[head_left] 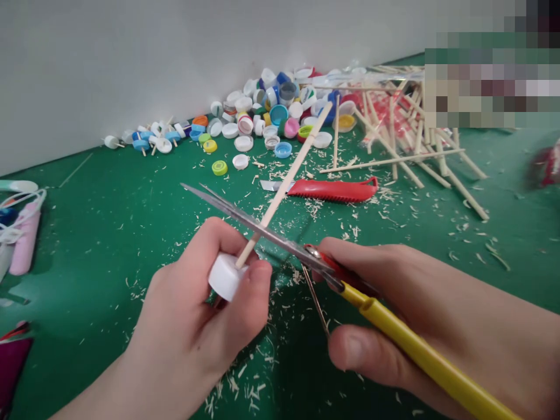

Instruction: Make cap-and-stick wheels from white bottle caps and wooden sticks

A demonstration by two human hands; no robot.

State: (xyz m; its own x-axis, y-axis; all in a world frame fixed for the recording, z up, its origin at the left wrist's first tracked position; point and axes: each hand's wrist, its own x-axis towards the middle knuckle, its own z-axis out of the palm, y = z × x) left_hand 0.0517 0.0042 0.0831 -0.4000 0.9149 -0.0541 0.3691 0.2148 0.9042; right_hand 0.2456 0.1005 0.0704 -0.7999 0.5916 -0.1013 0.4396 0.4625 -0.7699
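My left hand (205, 309) pinches a white bottle cap (224, 276) between thumb and fingers. A long thin wooden stick (291, 175) rises from the cap and slants away to the upper right. My right hand (406, 309) grips scissors (280, 238) that have a yellow-sleeved handle. The blades cross the stick a little above the cap, their tips slightly apart and pointing left. Behind the stick lies a red utility knife (332, 189) with its blade out to the left.
Many coloured bottle caps (245, 104) are heaped against the wall. Capped short sticks (151, 137) lie left of them. Wooden sticks (420, 134) are piled at the right. Shavings (245, 385) litter the green table (96, 233). A pink object (25, 239) with a white cord lies far left.
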